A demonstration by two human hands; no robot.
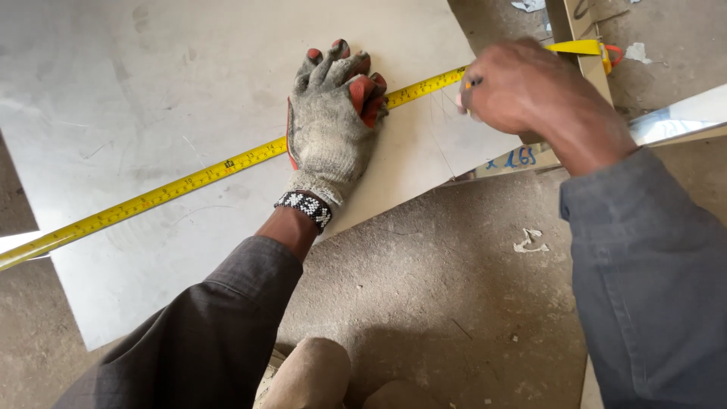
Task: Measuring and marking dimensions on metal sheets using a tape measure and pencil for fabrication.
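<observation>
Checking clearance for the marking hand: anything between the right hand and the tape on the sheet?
Nothing visible. The right hand sits directly over the yellow tape measure near the metal sheet edge. The gloved left hand presses the tape down further along, apart from the right.

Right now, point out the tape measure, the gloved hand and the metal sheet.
tape measure [189, 180], head view, on the yellow blade left of the glove.
left hand [331, 129], head view, on the back of the glove.
metal sheet [151, 83], head view, on its bare grey surface.
</observation>
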